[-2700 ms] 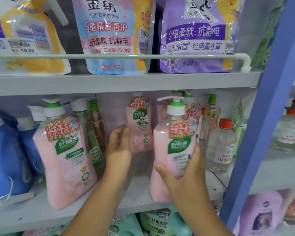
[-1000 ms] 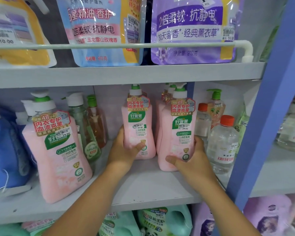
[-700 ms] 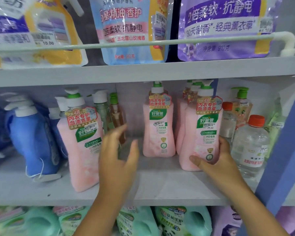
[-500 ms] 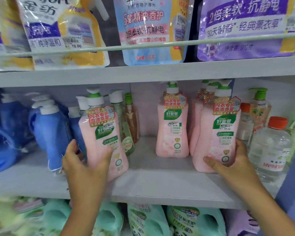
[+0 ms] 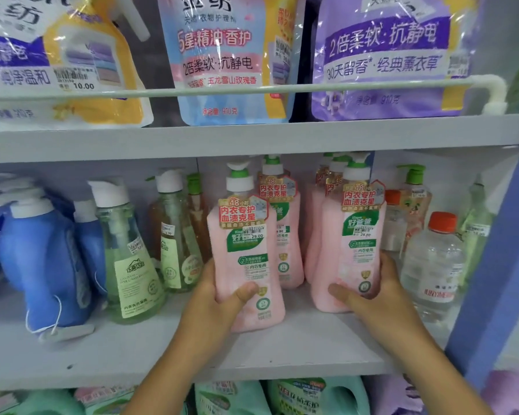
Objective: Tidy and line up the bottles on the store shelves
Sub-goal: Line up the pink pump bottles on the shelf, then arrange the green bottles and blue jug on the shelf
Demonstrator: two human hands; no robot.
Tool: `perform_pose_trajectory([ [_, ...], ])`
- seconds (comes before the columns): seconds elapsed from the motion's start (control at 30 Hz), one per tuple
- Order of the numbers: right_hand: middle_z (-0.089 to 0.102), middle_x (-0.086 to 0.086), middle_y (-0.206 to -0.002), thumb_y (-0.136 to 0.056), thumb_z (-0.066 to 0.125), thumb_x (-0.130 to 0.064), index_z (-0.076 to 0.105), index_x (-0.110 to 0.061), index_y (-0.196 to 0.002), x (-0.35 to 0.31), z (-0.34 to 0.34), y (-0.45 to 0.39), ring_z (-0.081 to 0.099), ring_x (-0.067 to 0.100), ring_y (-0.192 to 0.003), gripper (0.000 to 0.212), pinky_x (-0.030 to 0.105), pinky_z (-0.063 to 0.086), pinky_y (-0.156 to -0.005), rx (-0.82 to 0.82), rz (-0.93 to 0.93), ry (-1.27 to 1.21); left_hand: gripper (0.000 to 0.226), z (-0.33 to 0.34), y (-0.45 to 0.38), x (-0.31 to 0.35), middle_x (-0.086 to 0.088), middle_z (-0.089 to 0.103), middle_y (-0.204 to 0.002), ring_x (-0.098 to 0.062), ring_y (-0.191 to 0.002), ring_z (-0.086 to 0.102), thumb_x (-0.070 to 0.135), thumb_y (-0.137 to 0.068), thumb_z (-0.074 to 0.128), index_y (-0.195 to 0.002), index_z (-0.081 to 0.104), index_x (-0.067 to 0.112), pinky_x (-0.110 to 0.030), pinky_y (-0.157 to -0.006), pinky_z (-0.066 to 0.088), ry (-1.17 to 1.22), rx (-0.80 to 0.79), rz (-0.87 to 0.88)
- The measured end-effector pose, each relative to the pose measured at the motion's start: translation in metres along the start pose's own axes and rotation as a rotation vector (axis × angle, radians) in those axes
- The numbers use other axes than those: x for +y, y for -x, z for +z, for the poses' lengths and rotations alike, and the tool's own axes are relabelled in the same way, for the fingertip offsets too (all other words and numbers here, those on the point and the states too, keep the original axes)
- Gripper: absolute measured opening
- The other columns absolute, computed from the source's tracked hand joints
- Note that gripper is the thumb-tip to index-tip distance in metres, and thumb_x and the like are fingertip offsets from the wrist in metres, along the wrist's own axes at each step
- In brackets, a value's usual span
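a: the pink pump bottle [image 5: 246, 265] looks like matt, slightly frosted plastic, with a glossy printed label. the second pink bottle [image 5: 349, 253] has the same finish.

b: the refill pouches [image 5: 231, 55] above?

a: shiny, crinkled plastic film catching the light. the clear bottle [image 5: 432, 265] is see-through plastic with a smooth orange cap.

b: the shelf [image 5: 132, 348]?

a: painted pale grey, smooth and matt. the rail [image 5: 222, 91] is glossy white.

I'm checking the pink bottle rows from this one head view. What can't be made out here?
- Head view: pink bottles behind the right front bottle; it hides them, count unclear.
- Back bottle label, covered by the left-held bottle.
- Bottom-shelf jugs, cut off by the frame edge.
- Small label print, too blurred.
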State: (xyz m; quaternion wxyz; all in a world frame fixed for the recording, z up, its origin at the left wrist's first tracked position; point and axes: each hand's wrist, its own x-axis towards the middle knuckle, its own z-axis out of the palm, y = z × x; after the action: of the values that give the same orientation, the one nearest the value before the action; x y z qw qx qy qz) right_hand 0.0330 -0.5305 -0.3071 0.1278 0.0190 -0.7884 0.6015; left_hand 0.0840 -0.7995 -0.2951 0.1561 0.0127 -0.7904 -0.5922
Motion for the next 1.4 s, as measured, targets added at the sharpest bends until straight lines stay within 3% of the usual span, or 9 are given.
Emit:
perform_pose_trajectory([
  [0.17,0.066,-0.031,-0.107,-0.068,0.093,-0.027,0.041,-0.047,-0.129,0.001,-0.001,-0.001,0.063,-0.013,-0.090,0.083,0.015,0.045,-0.071,-0.002,0.007,0.003,0.053,0.035,-0.016,0.004,0.017,0.060,-0.124,0.016,-0.099,0.063,0.018,-0.090,0.074,-0.129,0.046,0.041,-0.001,-0.071,0.049,0.031,-0.012,0.059],
  [0.5,0.066,-0.029,-0.110,-0.065,0.095,-0.028,0.037,-0.045,-0.132,0.001,0.001,-0.002,0.066,-0.009,-0.094,0.090,0.021,0.051,-0.079,-0.019,0.008,0.002,0.059,0.050,-0.032,0.002,0.016,0.073,-0.118,0.000,-0.103,0.071,0.011,-0.090,0.073,-0.137,0.046,0.034,-0.008,-0.072,0.053,0.098,-0.072,0.062],
  [0.77,0.068,-0.027,-0.115,-0.062,0.096,-0.030,0.034,-0.052,-0.132,0.004,0.000,-0.003,0.069,0.000,-0.102,0.097,0.042,0.055,-0.098,-0.059,0.003,0.024,0.095,0.042,-0.027,-0.014,0.041,0.064,-0.114,0.024,-0.101,0.058,0.013,-0.078,0.086,-0.147,0.028,0.045,0.004,-0.075,0.043,-0.065,-0.125,0.044],
  [1.03,0.060,-0.031,-0.111,-0.066,0.095,-0.021,0.032,-0.049,-0.131,0.001,-0.001,-0.003,0.060,-0.010,-0.097,0.095,0.028,0.047,-0.087,-0.048,-0.042,0.044,0.107,0.040,-0.026,-0.006,0.035,0.050,-0.132,0.033,-0.106,0.047,0.028,-0.082,0.083,-0.159,0.009,0.041,0.007,-0.084,0.034,-0.177,-0.163,0.051],
  [1.1,0.064,-0.027,-0.108,-0.062,0.096,-0.010,0.040,-0.045,-0.125,0.002,-0.002,-0.003,0.061,-0.006,-0.099,0.091,0.031,0.050,-0.087,-0.025,-0.081,0.041,0.099,0.028,-0.012,0.000,0.032,0.044,-0.140,0.024,-0.121,0.041,0.054,-0.080,0.077,-0.159,0.018,0.041,-0.004,-0.100,0.031,-0.273,-0.005,0.112],
  [1.17,0.071,-0.026,-0.097,-0.055,0.098,-0.004,0.052,-0.045,-0.113,0.005,-0.003,0.003,0.066,0.007,-0.102,0.084,0.027,0.058,-0.079,-0.007,-0.170,0.061,0.072,0.004,0.004,0.004,0.023,0.044,-0.136,0.012,-0.125,0.040,0.061,-0.084,0.070,-0.146,0.043,0.035,-0.017,-0.106,0.031,-0.336,0.397,0.261],
  [1.23,0.071,-0.023,-0.099,-0.046,0.100,-0.035,0.059,-0.042,-0.110,0.009,-0.003,0.022,0.068,0.018,-0.101,0.076,0.016,0.057,-0.080,0.145,-0.294,0.148,0.053,-0.023,0.013,0.010,0.018,0.042,-0.123,-0.002,-0.121,0.044,0.040,-0.088,0.074,-0.133,0.051,0.023,-0.026,-0.105,0.034,-0.341,0.772,0.383],
  [1.33,0.064,0.001,-0.104,-0.069,0.069,-0.055,0.064,-0.019,-0.108,-0.015,0.028,0.059,0.058,0.018,-0.089,0.053,0.012,0.044,-0.090,0.327,-0.459,0.053,0.078,-0.064,-0.003,0.003,0.008,0.042,-0.135,-0.018,-0.132,0.043,0.034,-0.083,0.082,-0.145,0.040,0.013,-0.036,-0.110,0.038,-0.299,0.841,0.170],
  [1.4,0.067,0.000,-0.107,-0.082,0.068,-0.044,0.066,-0.020,-0.104,-0.037,0.062,0.072,0.064,0.011,-0.092,0.032,0.012,0.048,-0.085,0.157,-0.539,-0.111,0.088,-0.086,-0.020,-0.008,-0.002,0.051,-0.142,-0.021,-0.133,0.051,0.043,-0.079,0.084,-0.149,0.038,0.017,-0.043,-0.111,0.044,-0.243,0.762,0.031],
])
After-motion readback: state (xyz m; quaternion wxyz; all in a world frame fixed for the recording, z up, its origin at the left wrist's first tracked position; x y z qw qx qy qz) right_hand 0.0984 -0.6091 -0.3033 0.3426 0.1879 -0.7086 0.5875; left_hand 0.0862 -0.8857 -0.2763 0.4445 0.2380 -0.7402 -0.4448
